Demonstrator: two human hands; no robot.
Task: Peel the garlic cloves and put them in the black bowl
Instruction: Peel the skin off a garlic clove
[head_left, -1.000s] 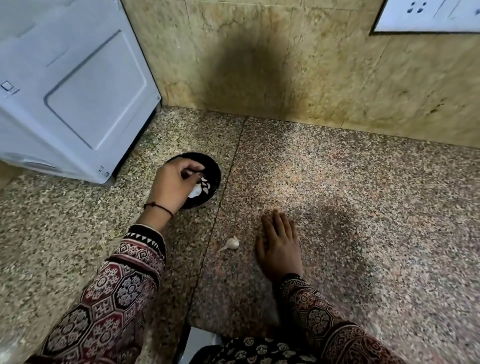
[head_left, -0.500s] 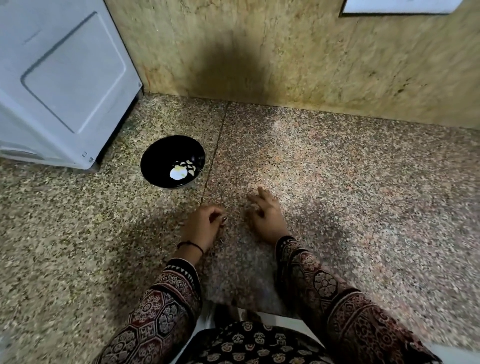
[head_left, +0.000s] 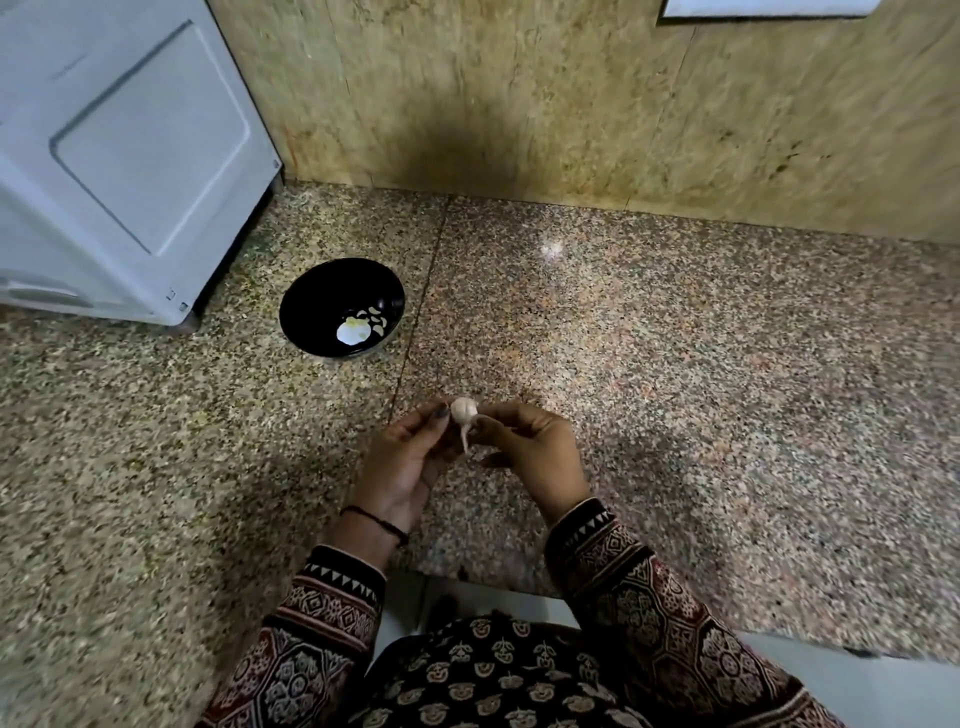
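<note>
Peeling step: one garlic clove (head_left: 463, 410) held between both hands above the counter (head_left: 675, 364).

Head view: the left hand (head_left: 410, 457) and right hand (head_left: 530, 447) meet at the fingertips, each pinching the clove, near the black bowl (head_left: 322, 296), which holds a few pale pieces (head_left: 363, 325). A thin strip hangs off the clove, perhaps loosened skin. Next, I judge, the skin needs pulling clear before the clove goes to the bowl.

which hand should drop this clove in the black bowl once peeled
Left, probably. Both hands pinch the small pale garlic clove, but the round black bowl sits forward-left, nearer the left hand; the right hand would have to cross over.
</note>
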